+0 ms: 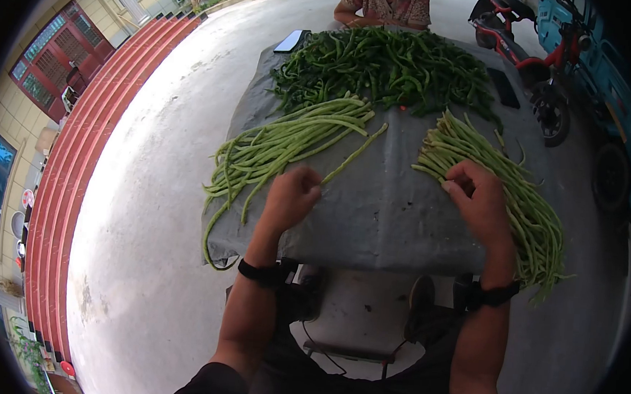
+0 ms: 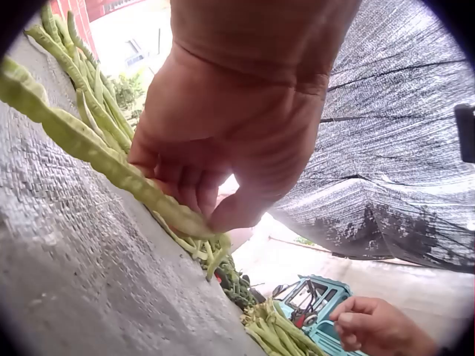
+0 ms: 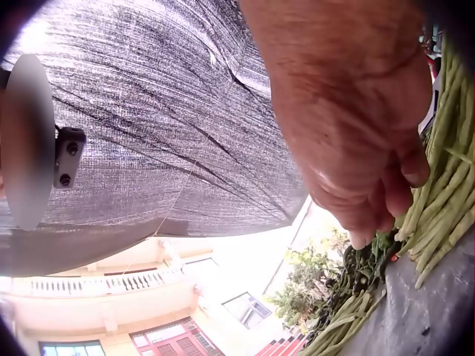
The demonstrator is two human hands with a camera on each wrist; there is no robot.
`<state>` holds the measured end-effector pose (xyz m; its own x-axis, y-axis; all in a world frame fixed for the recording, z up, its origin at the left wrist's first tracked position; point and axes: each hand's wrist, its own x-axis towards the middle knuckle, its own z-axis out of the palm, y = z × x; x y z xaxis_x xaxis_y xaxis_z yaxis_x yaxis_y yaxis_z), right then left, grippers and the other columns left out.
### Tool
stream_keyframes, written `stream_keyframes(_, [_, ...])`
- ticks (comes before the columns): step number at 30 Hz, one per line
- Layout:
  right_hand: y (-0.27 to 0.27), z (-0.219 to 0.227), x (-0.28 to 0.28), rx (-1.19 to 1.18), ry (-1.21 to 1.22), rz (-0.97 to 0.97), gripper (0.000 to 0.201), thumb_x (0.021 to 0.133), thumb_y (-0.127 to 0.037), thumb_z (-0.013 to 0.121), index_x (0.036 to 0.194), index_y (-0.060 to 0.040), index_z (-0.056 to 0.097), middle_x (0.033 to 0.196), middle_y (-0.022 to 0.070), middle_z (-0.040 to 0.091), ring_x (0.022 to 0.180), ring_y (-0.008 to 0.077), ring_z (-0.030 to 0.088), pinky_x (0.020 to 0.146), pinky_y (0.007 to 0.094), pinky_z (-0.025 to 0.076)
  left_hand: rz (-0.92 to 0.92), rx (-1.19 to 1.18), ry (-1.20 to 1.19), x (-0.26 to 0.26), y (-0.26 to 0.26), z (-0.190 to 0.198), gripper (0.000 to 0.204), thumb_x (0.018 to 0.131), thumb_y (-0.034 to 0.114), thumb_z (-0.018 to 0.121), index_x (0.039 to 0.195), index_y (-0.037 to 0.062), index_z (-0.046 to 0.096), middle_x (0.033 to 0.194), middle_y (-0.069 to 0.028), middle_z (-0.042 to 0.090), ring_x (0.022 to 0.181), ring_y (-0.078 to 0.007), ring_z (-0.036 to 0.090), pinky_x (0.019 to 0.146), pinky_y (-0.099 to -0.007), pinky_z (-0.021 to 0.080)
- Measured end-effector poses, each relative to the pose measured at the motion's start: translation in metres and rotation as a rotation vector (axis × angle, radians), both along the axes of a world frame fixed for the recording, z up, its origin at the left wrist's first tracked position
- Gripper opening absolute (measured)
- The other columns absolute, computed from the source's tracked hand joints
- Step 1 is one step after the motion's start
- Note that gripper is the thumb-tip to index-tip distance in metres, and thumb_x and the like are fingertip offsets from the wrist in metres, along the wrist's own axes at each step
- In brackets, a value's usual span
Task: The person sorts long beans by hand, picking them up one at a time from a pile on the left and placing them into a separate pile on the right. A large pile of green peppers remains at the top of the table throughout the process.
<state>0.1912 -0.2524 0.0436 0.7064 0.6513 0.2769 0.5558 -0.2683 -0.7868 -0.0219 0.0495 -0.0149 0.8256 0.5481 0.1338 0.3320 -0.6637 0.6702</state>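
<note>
My left hand [image 1: 292, 197] pinches a long green bean [image 1: 358, 153] between thumb and fingers, over the grey cloth on the table. From the left wrist view, that long bean [image 2: 89, 148] slants past the fingers, pale green and lumpy with seeds. Left of the hand, a loose pile of long beans [image 1: 283, 141] lies spread out. My right hand [image 1: 478, 200], fingers loosely curled, hovers at the left edge of a thick bundle of long beans [image 1: 527, 217]. Nothing shows between the right fingertips [image 3: 360, 239] in the right wrist view.
A heap of green peppers [image 1: 385, 67] covers the table's far end, with a phone [image 1: 289, 41] at its left and a dark flat object [image 1: 504, 89] at its right. Another person [image 1: 383, 6] sits opposite. A red scooter [image 1: 516, 50] stands beyond the right side.
</note>
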Motion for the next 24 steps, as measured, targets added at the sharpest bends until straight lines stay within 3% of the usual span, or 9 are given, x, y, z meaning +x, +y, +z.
stream_keyframes(4, [0.011, -0.003, -0.01, -0.042, 0.052, 0.085, 0.015, 0.089, -0.007, 0.078, 0.099, -0.0007, 0.069, 0.083, 0.0076, 0.07, 0.074, 0.0155, 0.066, 0.068, 0.0322, 0.052, -0.122, -0.449, -0.096, -0.002, -0.008, 0.003, 0.021, 0.091, 0.011, 0.07, 0.107, -0.0013, 0.073, 0.091, -0.0005, 0.07, 0.087, -0.0125, 0.064, 0.08, -0.0297, 0.052])
stream_keyframes(12, [0.04, -0.031, -0.03, 0.026, 0.165, 0.317, 0.02, 0.094, -0.013, 0.076, 0.107, 0.0007, 0.068, 0.091, 0.0087, 0.073, 0.078, 0.0167, 0.07, 0.071, 0.0328, 0.055, -0.16, -0.814, -0.025, -0.001, -0.039, 0.012, 0.021, 0.095, 0.015, 0.069, 0.113, 0.0036, 0.073, 0.097, 0.0023, 0.069, 0.085, -0.0071, 0.061, 0.077, -0.0245, 0.049])
stream_keyframes(18, [0.062, -0.045, -0.044, 0.102, 0.649, 0.23, 0.028, 0.103, -0.017, 0.069, 0.123, 0.0, 0.061, 0.096, 0.0091, 0.073, 0.082, 0.0158, 0.073, 0.064, 0.03, 0.057, -0.266, -1.037, -0.009, 0.001, -0.067, 0.005, 0.021, 0.099, 0.013, 0.073, 0.117, 0.0028, 0.069, 0.099, 0.0008, 0.07, 0.084, -0.0083, 0.066, 0.075, -0.0249, 0.054])
stream_keyframes(21, [0.068, -0.05, -0.046, 0.116, 0.706, 0.199, 0.029, 0.104, -0.015, 0.066, 0.126, -0.0005, 0.056, 0.1, 0.0109, 0.074, 0.083, 0.0171, 0.074, 0.061, 0.0293, 0.057, -0.302, -1.113, 0.004, 0.002, -0.076, 0.003, 0.021, 0.098, 0.012, 0.074, 0.117, 0.0036, 0.068, 0.099, 0.0004, 0.07, 0.083, -0.0085, 0.067, 0.074, -0.0246, 0.055])
stream_keyframes(24, [0.07, -0.054, -0.043, 0.111, 0.737, 0.174, 0.03, 0.106, -0.019, 0.063, 0.128, -0.0013, 0.054, 0.111, 0.0153, 0.075, 0.085, 0.0178, 0.074, 0.066, 0.0308, 0.058, -0.365, -1.147, -0.003, 0.002, -0.08, 0.0, 0.021, 0.098, 0.011, 0.074, 0.116, 0.0045, 0.066, 0.098, 0.0007, 0.071, 0.082, -0.0084, 0.067, 0.073, -0.0242, 0.055])
